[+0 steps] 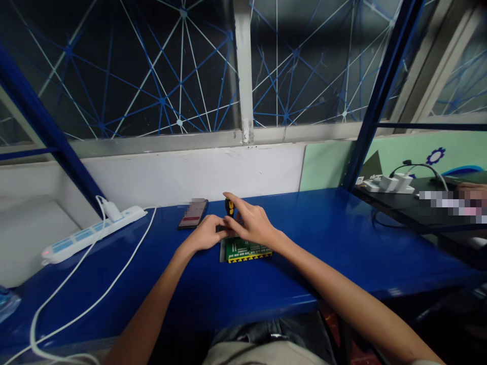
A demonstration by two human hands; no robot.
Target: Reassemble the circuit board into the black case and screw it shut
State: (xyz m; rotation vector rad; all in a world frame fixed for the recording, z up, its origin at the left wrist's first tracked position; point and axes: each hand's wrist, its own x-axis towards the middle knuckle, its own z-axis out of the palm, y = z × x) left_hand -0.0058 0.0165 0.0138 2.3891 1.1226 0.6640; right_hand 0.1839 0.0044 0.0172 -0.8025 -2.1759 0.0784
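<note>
A green circuit board [247, 248] with a yellow strip of terminals along its near edge lies on the blue table in front of me. Above its far left part, my right hand [254, 220] is closed around a black and yellow handle, which looks like an upright screwdriver [230, 207]. My left hand [208, 233] rests at the board's far left corner, its fingers drawn together close to the right fingertips. What the left fingers pinch, and the lower end of the screwdriver, are hidden by the hands.
A phone [193, 213] with a lit screen lies just beyond my left hand. At the left, a white power strip [93, 235] trails white cables across the blue table [323, 238]. Blue posts stand at both sides. Another person's hand [472, 191] shows at a dark desk, far right.
</note>
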